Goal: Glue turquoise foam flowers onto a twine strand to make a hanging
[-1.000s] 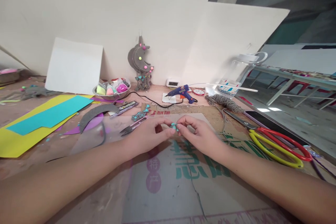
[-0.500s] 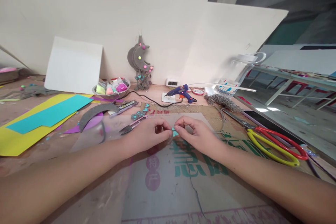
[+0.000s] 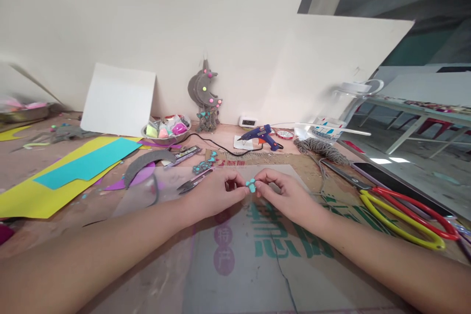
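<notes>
Pinching a small turquoise piece (image 3: pixel 250 185) above the printed cardboard (image 3: pixel 312 274): left hand (image 3: pixel 215 194) and right hand (image 3: pixel 289 194), fingertips closed at opposite sides. Judged light, soft, easily dented; best held by its outer edges, pressure minimal.

This looks like a craft workshop; a glue gun (image 3: pixel 260 135) and grey yarn (image 3: pixel 322 150) lie at centre and centre right, big scissors (image 3: pixel 386 206) at lower right, coloured sheets (image 3: pixel 84 164) at left; a second worktable (image 3: pixel 415 113) stands at right.
</notes>
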